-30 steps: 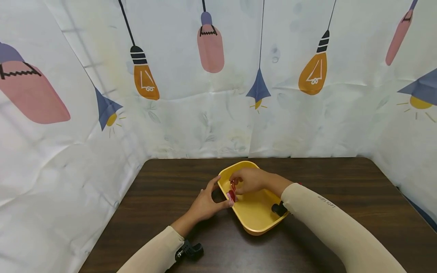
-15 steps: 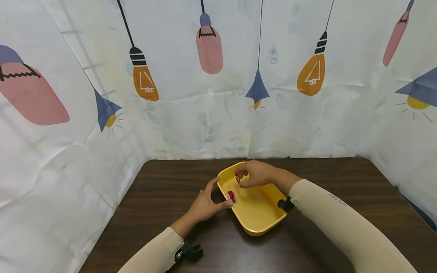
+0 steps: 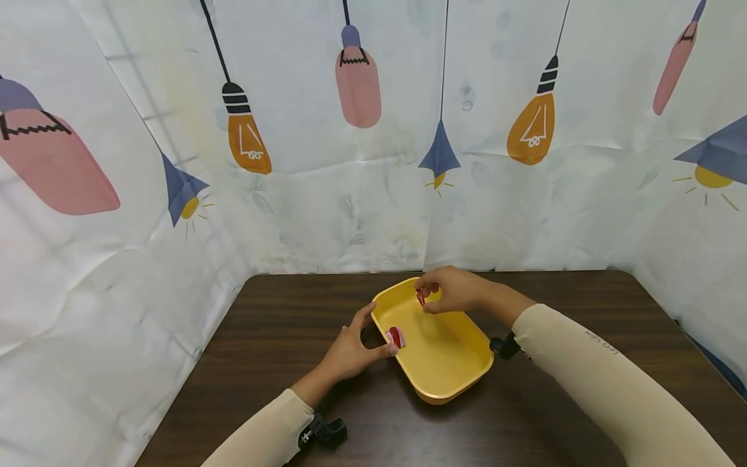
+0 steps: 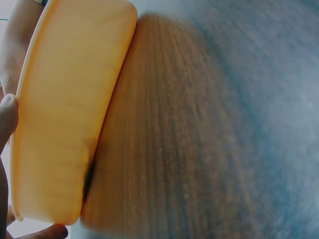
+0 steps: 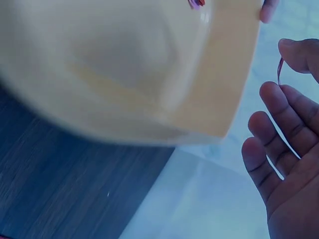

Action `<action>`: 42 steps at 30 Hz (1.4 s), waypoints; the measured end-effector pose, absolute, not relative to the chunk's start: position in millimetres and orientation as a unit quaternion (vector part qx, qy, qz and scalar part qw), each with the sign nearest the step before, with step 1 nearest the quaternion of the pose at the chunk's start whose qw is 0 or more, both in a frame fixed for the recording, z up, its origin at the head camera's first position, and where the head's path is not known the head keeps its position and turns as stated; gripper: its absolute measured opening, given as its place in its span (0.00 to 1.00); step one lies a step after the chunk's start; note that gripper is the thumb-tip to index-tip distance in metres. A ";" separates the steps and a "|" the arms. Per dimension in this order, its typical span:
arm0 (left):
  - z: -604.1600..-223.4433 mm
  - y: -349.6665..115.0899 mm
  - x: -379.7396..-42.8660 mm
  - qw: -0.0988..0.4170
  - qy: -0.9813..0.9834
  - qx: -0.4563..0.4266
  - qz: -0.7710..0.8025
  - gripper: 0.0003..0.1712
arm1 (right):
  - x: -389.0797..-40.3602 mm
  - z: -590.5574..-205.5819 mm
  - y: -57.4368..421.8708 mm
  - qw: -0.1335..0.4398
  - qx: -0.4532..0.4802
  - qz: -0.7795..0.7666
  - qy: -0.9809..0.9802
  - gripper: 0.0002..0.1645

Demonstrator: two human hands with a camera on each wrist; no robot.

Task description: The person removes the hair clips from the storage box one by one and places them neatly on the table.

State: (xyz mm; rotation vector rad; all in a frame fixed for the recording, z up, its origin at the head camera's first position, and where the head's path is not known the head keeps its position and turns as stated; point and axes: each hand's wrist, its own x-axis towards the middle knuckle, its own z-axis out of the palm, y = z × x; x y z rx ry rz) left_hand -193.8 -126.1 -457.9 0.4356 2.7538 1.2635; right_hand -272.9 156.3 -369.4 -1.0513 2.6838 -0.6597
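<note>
Red piece (image 3: 420, 298) shifted rightward, rounded tub (image 3: 448, 362), woodgrain table (image 3: 292, 321)

tub (image 3: 443, 366): stands on table (image 3: 613, 311) | small pieces (image 3: 395, 336): lie in tub, near left wall | left hand (image 3: 350, 347): holds left side | right hand (image 3: 458, 288): hovers over far end | curtain (image 3: 373, 214): hangs behind table

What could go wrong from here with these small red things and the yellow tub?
1. The right hand holds a small red item in a narrow pinch, so it might slip and drop.
2. The left hand grips the yellow tub at its rim; a tug there could shift the tub and jostle the pink-and-red bits lying inside near that hand.
</note>
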 end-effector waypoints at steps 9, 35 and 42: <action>-458.9 -126.1 -194.8 0.038 0.900 0.141 0.411 0.62 | -270.7 -369.3 176.7 0.085 -0.342 -0.236 0.905 0.27; -458.1 -126.8 -195.8 0.032 0.897 0.151 0.415 0.62 | -262.6 -387.7 238.9 0.056 -0.297 -0.254 0.919 0.30; -460.0 -127.2 -195.4 0.031 0.892 0.160 0.422 0.61 | -256.9 -390.7 250.4 0.056 -0.278 -0.254 0.925 0.29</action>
